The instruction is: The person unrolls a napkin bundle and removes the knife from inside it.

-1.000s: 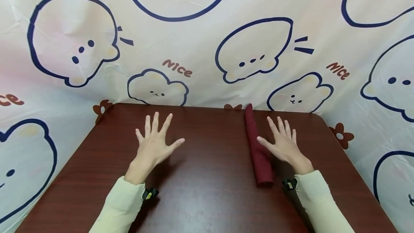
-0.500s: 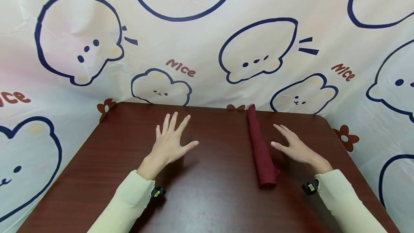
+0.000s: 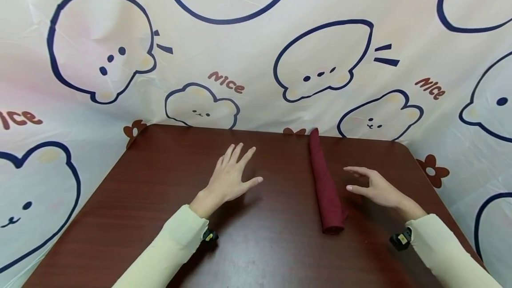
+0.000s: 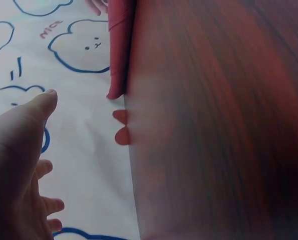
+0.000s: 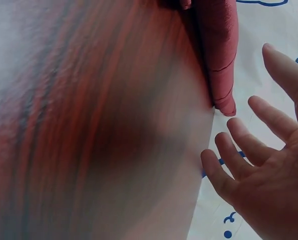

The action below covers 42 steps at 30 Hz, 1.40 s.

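Observation:
A rolled dark red cloth (image 3: 326, 186) lies on the table, its long side running from the back edge toward the front. To its left my left hand (image 3: 228, 179) hovers over the table with fingers spread, apart from the roll. On the other side my right hand (image 3: 378, 190) is held close to the roll without touching it, thumb and fingers parted and slightly bent. The left wrist view shows the far end of the roll (image 4: 119, 45) beyond the thumb. In the right wrist view the roll (image 5: 221, 55) stands past the spread fingers (image 5: 249, 142).
The dark brown wooden table (image 3: 272, 252) reaches back to a white sheet (image 3: 256, 57) printed with cartoon bears and flowers. The sheet also hangs along both sides. Each wrist carries a small black camera (image 3: 401, 238).
My left hand has moved right, toward the roll. My right hand has shifted right and slightly nearer me, turning sideways from over the roll's right edge. The roll keeps its place.

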### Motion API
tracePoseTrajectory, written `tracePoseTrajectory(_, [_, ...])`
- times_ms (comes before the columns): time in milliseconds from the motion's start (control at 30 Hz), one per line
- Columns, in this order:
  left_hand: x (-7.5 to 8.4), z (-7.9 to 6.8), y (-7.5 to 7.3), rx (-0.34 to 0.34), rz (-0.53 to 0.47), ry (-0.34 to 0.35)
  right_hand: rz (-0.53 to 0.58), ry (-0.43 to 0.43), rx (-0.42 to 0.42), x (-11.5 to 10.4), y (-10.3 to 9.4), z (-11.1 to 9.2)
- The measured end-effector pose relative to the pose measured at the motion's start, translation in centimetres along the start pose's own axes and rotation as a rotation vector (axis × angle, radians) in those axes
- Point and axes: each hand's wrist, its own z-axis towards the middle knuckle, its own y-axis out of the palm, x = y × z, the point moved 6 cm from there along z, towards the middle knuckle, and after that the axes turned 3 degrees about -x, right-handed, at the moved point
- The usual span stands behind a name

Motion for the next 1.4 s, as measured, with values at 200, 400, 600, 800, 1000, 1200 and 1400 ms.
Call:
tracePoseTrajectory(200, [1.6,0.5,0.6,-0.032,-0.011,0.027,0.004,-0.014,-0.03,0.4,0.5,-0.7])
tracePoseTrajectory(400, [2.8,0.9,0.9,-0.034,-0.007,0.048,0.033,-0.023,-0.074,0.4,1.0,-1.2])
tracePoseTrajectory(600, [4.1,1.3,1.6,-0.076,0.0,0.075,0.051,-0.042,-0.1,0.5,1.5,-1.8])
tracePoseTrajectory(800, [6.1,1.6,2.6,-0.086,-0.012,0.12,0.041,-0.068,-0.103,0.5,1.9,-1.9])
tracePoseTrajectory(1000, [7.6,2.1,3.6,-0.108,-0.011,0.139,0.063,-0.055,-0.104,0.2,2.5,-1.8])
tracePoseTrajectory(1200, [9.1,2.1,5.0,-0.155,0.015,0.154,0.052,-0.091,-0.094,0.0,3.2,-1.7])
tracePoseTrajectory(1400, [10.8,2.0,6.0,-0.167,0.007,0.177,0.058,-0.172,-0.085,-0.4,3.5,-1.4])
